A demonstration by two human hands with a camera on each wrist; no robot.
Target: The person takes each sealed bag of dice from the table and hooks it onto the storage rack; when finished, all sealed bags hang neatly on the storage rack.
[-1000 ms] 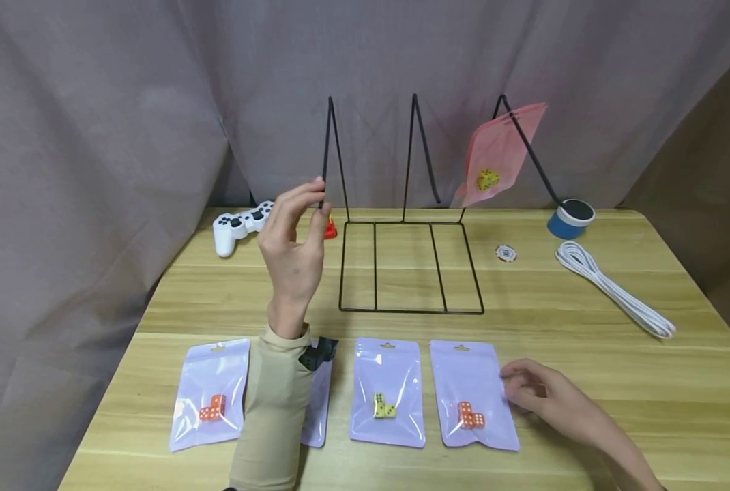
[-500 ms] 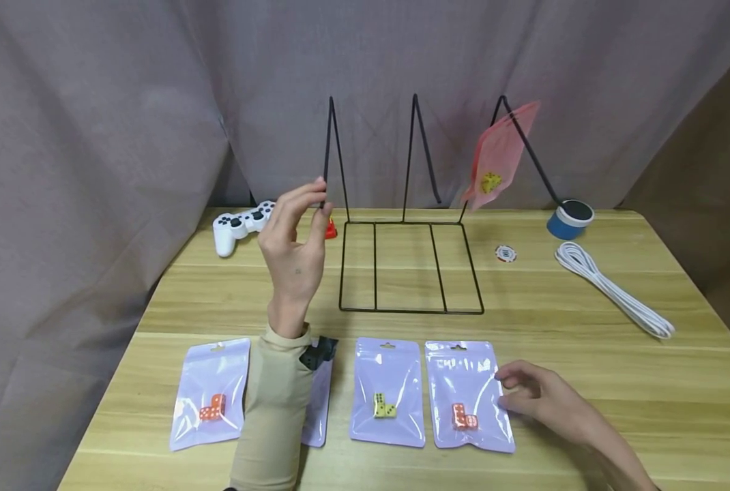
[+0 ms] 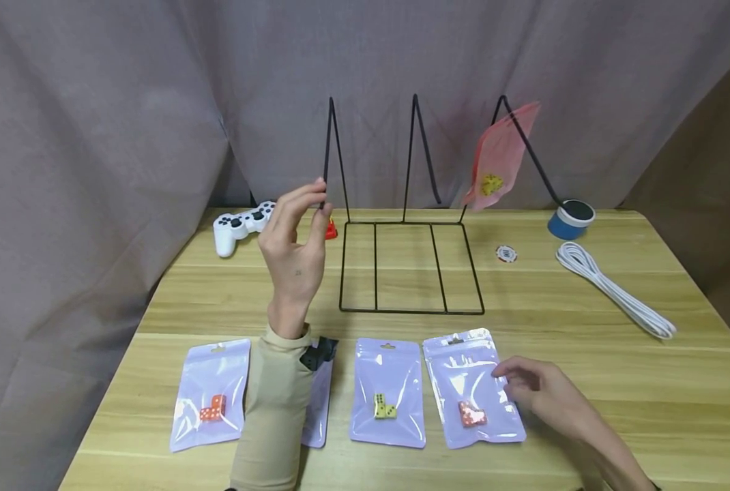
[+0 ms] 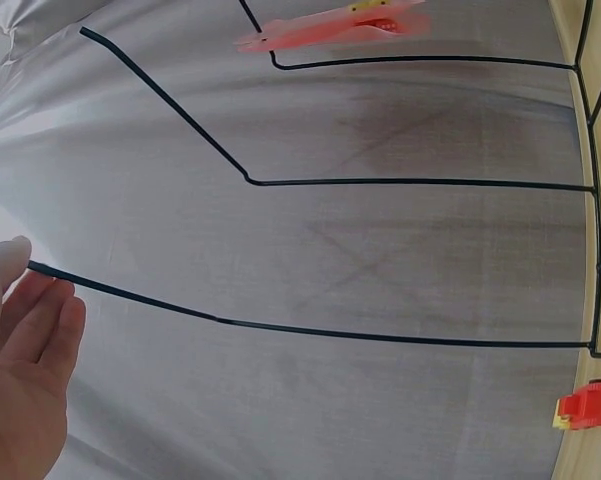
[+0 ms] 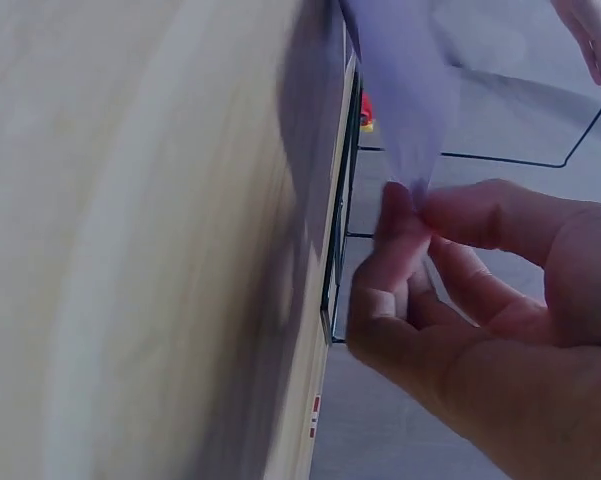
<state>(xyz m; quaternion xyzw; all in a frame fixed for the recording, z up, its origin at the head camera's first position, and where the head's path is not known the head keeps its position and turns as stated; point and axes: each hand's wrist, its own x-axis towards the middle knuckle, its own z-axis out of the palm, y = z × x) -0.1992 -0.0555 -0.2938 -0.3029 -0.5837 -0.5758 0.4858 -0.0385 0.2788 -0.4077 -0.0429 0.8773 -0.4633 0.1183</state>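
A black wire rack (image 3: 411, 266) stands mid-table with three upright prongs. My left hand (image 3: 294, 235) is raised and pinches the tip of the rack's leftmost wire arm (image 4: 130, 295) between thumb and fingers (image 4: 40, 320). A pink pouch with a yellow die (image 3: 497, 160) hangs on the right prong. My right hand (image 3: 533, 389) pinches the right edge of a lilac pouch with red dice (image 3: 472, 389), lifting that edge off the table; the pinch on the lilac pouch (image 5: 405, 95) shows in the right wrist view. Other lilac pouches (image 3: 386, 392) (image 3: 211, 392) lie flat in a row.
A white game controller (image 3: 239, 225) and a small red block (image 3: 330, 230) lie at the back left. A poker chip (image 3: 505, 254), a blue tape roll (image 3: 570, 218) and a coiled white cable (image 3: 613, 290) sit at the right. Grey curtain hangs behind the wooden table (image 3: 586, 327).
My right hand has taken the lilac pouch's right edge and tilted it up, shifting it slightly. The pink pouch has swung a little on its prong. My left hand stays put.
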